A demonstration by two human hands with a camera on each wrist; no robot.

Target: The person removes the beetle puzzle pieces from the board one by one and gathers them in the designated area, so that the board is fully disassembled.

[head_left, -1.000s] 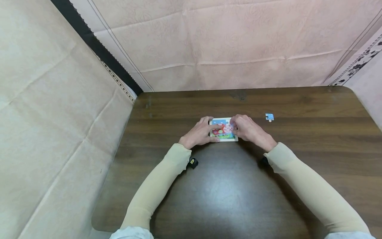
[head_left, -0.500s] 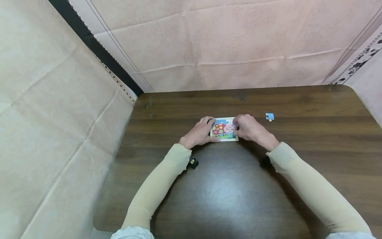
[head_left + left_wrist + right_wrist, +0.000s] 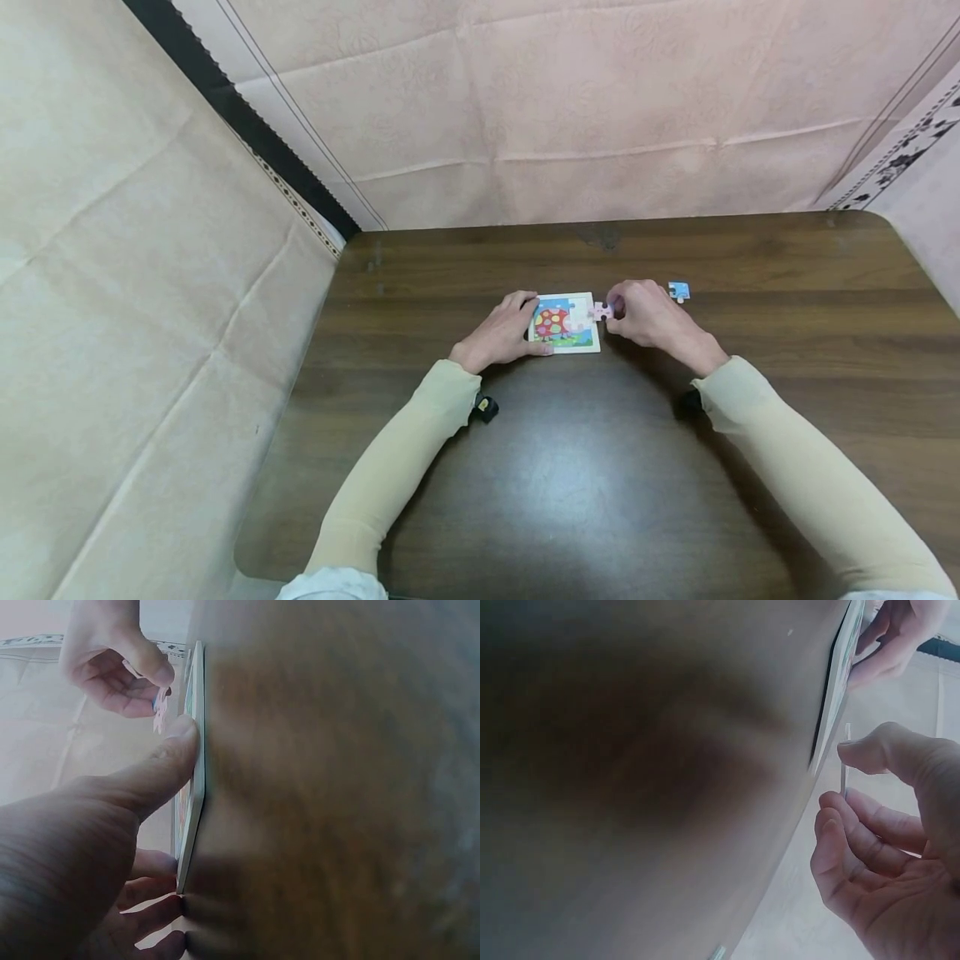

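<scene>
A small jigsaw puzzle (image 3: 553, 323) in a white-edged tray shows a red, yellow-dotted shape on blue and green; a pale patch shows at its right. My left hand (image 3: 497, 335) holds the tray's left end, with the thumb (image 3: 176, 742) on the near edge and the fingers toward the far side. My right hand (image 3: 651, 317) pinches a pink puzzle piece (image 3: 601, 312) just off the tray's right edge. In the left wrist view that piece (image 3: 160, 712) hangs above the tray; the right wrist view shows it edge-on between thumb and fingers.
A blue puzzle piece (image 3: 678, 291) lies on the brown wooden table (image 3: 555, 483), just beyond my right hand. Pale cloth (image 3: 600, 108) hangs behind the table's far edge, and more cloth (image 3: 150, 333) is at the left.
My right hand has drawn the pink piece out of the puzzle and moved right with it. The left index finger has pulled back from the picture; the left hand otherwise stays put.
</scene>
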